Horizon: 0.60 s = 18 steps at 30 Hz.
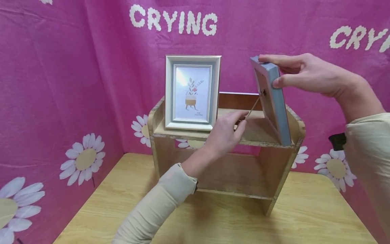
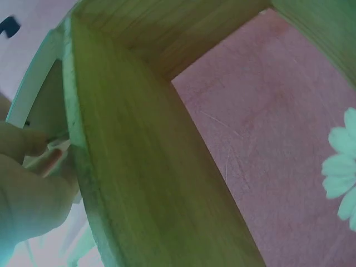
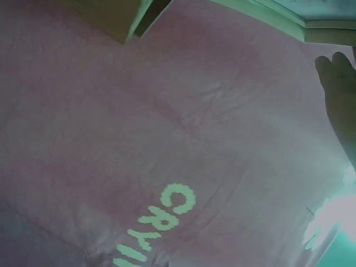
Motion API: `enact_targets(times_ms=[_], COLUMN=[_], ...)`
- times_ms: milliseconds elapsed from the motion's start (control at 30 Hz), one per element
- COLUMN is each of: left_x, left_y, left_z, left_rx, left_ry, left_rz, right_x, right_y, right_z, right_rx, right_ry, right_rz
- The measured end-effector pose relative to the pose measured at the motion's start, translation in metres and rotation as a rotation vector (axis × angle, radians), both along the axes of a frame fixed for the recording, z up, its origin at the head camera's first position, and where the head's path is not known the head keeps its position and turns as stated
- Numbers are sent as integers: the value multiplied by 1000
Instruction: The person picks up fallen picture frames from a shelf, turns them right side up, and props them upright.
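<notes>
A blue photo frame (image 1: 279,105) stands tilted at the right end of the small wooden shelf's top board, its back turned toward the left. My right hand (image 1: 317,73) grips its top corner, thumb on the near edge and fingers over the top. With thumb and fingertips, my left hand (image 1: 225,132) pinches the free end of the frame's thin back stand (image 1: 256,103), which sticks out from the backing. A white photo frame (image 1: 193,91) with a potted-plant picture stands upright at the board's left. In the left wrist view, the shelf's side partly hides the left hand (image 2: 33,172).
The two-tier wooden shelf (image 1: 284,173) stands on a light wooden table (image 1: 310,206). Its raised side panels flank the frames. A pink cloth (image 1: 106,67) with daisies and white lettering hangs behind and at the left.
</notes>
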State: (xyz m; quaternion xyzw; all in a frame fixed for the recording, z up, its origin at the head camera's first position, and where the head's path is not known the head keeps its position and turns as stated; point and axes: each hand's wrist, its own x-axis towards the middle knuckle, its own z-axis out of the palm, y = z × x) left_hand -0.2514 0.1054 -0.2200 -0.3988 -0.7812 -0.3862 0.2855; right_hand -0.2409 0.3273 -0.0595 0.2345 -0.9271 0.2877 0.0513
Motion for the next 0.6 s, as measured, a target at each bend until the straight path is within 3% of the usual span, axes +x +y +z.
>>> enact_targets(times_ms=[267,600], left_x=[-2,-4], left_y=[-2,-1], left_z=[8,10], left_rx=[-71,-73], left_ry=[-27,-91], left_rz=[22,53], right_x=[-4,-6], right_y=[1,-3], right_z=[-4,-10], right_rx=[-55,-116], right_ry=[43,100], right_rz=[64,104])
